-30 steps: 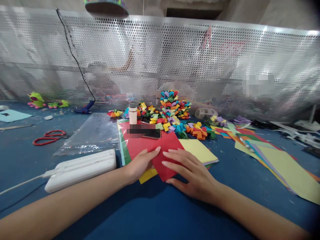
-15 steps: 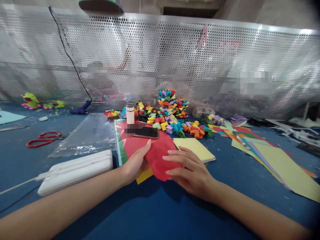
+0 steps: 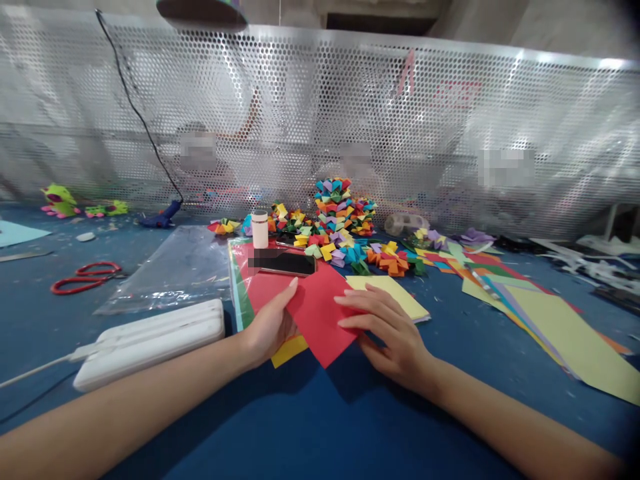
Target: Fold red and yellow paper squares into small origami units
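Observation:
A square sheet of red paper [image 3: 320, 317] is held between both hands above the blue table, one corner pointing down toward me. My left hand [image 3: 273, 323] grips its left corner, thumb on top and the other fingers mostly hidden underneath. On the right side, my right hand [image 3: 387, 333] has its fingers over the paper's edge and its thumb below. Under the left hand, a yellow sheet [image 3: 289, 351] sticks out. Behind lie a larger red sheet [image 3: 263, 287] in a clear sleeve and a phone [image 3: 290, 263]. A pad of pale yellow squares [image 3: 400, 293] is beyond the right hand.
A white power strip [image 3: 155, 343], red-handled scissors [image 3: 87, 277] and a plastic bag [image 3: 170, 270] lie left. Folded-paper pieces [image 3: 340, 213] are heaped at the back before a perforated metal screen [image 3: 300, 100]. Coloured paper strips [image 3: 555, 327] spread on the right. A blue glue gun [image 3: 163, 215] is back left.
The red paper, curled with its lower edge bent before, now lies flatter with a sharp lower corner showing. Both hands stay nearly in place, the right fingers shifting slightly.

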Tool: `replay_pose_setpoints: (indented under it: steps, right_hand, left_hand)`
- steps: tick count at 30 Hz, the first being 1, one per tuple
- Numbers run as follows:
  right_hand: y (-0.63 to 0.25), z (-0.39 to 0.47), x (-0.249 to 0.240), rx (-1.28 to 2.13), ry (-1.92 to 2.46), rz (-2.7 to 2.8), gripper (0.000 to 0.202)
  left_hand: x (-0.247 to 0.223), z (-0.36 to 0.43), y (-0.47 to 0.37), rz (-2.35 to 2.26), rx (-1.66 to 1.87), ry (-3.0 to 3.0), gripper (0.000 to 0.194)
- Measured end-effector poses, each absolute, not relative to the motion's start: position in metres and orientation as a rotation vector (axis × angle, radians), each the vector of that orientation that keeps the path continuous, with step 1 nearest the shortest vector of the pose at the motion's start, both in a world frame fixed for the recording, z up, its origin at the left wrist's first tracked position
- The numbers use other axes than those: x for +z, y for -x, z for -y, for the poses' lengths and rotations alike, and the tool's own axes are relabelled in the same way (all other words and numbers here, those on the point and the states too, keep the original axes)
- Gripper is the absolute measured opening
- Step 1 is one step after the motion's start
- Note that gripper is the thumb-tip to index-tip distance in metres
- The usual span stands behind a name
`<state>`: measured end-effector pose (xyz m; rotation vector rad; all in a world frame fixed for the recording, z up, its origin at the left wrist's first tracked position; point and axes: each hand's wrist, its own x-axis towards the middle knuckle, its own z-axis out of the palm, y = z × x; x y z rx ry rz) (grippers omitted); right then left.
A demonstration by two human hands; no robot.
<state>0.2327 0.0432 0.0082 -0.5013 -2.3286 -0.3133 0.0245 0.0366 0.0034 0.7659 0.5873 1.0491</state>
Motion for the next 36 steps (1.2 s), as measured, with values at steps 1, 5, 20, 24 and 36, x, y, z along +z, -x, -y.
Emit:
replay_pose_setpoints:
  steps: [1,5,20,24,36]
  right_hand:
    - [-0.233,-0.043,0.008,-0.308,0.460,2.314,0.020]
    - [-0.231,-0.038,0.008,-0.370,0.293,2.336,0.015]
    - [-0.227,-0.039,0.010,-0.265,0.526,2.270,0.005]
    - [-0.225,-0.040,0.011,-0.197,0.696,2.145,0.005]
    - [-0.227,-0.044,0.000,0.491,1.015,1.915,0.046]
  left_hand:
    - [0.004,-0.036,-0.024,-0.590,1.039,-0.767,0.044]
    - [0.005,-0.036,-0.022,-0.566,1.015,-0.768,0.052]
    - [0.001,-0.035,-0.022,-0.568,0.891,-1.138,0.056]
    - [0.001,-0.033,-0.022,-0.587,0.904,-1.278,0.048]
    - [-0.006,-0.040,-0.024,-0.735,0.971,-1.233,0.034]
